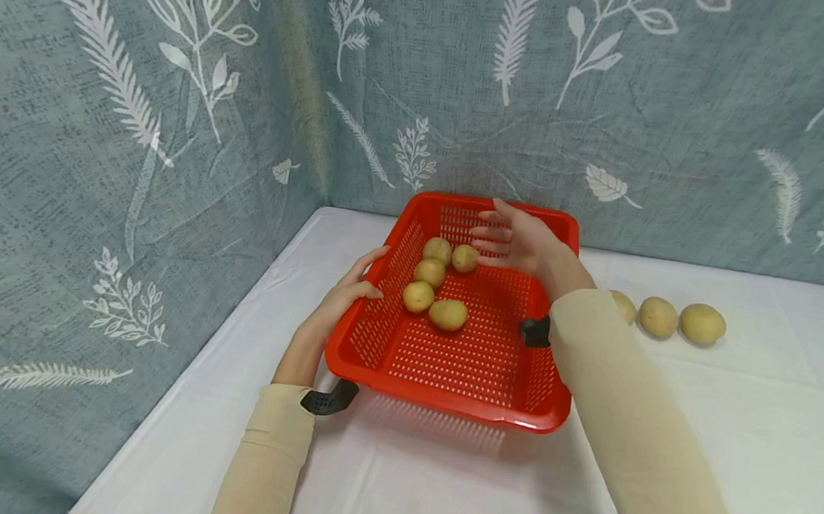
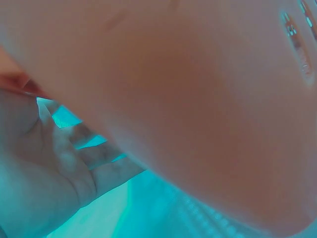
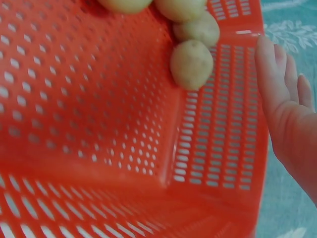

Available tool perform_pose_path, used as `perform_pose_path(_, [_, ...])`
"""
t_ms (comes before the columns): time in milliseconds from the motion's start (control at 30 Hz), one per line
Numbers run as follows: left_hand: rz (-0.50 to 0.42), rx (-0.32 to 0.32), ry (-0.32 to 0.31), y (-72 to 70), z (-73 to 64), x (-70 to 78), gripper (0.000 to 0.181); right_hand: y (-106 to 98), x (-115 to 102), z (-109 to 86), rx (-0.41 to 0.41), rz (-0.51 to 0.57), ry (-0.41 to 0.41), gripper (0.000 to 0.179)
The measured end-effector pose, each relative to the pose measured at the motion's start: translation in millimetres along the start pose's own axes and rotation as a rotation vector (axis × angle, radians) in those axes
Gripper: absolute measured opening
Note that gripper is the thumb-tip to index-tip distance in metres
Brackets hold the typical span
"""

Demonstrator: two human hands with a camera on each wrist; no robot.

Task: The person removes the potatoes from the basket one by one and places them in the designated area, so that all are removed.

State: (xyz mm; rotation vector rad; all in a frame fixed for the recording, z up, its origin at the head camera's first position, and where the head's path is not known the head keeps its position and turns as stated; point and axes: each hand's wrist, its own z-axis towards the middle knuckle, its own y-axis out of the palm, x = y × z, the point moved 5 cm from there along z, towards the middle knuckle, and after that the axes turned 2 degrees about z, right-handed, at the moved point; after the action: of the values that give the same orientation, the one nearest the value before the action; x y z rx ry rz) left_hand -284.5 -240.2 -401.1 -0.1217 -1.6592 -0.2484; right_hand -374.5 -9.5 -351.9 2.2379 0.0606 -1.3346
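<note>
A red plastic basket (image 1: 445, 407) with slotted walls stands on the white cloth, its near end casting a shadow beneath. My left hand (image 1: 335, 303) grips its left rim, thumb over the edge; in the left wrist view the other fingers reach along the outside and underneath. Several potatoes (image 1: 448, 315) lie inside, grouped toward the left and back. My right hand (image 1: 523, 239) is over the back right part of the basket, fingers spread and nothing held. In the right wrist view those fingers (image 3: 275, 74) appear beside the rim, apart from the potatoes (image 3: 192, 65).
Three potatoes (image 1: 702, 324) sit in a row on the white tablecloth (image 1: 754, 444) right of the basket, the leftmost partly behind my right sleeve. A blue-green leaf-patterned curtain (image 1: 462, 70) closes off the back and left sides.
</note>
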Motion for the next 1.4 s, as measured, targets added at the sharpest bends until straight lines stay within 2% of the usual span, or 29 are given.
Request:
perform_pose_path(467, [0.004,-0.003,0.009,5.5,3.9,-1.2,0.073,23,25,13.0,-0.065,0.095,0.011,0.059])
perform_pose_path(633, [0.012,-0.005,0.002,8.3,4.4,-1.9,0.073,25,34,17.2,-0.084,0.08,0.013,0.06])
perform_pose_path(867, [0.014,0.012,-0.017,6.8,4.7,0.5,0.073,29,37,21.5,-0.101,0.07,-0.009,0.06])
perform_pose_path(1033, [0.017,0.015,-0.021,5.0,4.3,1.7,0.073,25,42,22.9,-0.09,0.01,0.022,0.056])
perform_pose_path(1133, [0.022,0.019,-0.02,3.9,3.8,0.9,0.073,21,45,23.5,-0.053,-0.05,0.058,0.053])
perform_pose_path(1300, [0.001,0.019,-0.013,0.4,1.6,-0.4,0.073,17,48,25.1,0.037,-0.191,0.075,0.05])
perform_pose_path(1400, [-0.013,0.008,-0.009,-0.2,0.3,-0.9,0.072,16,49,24.2,0.062,-0.293,0.075,0.048])
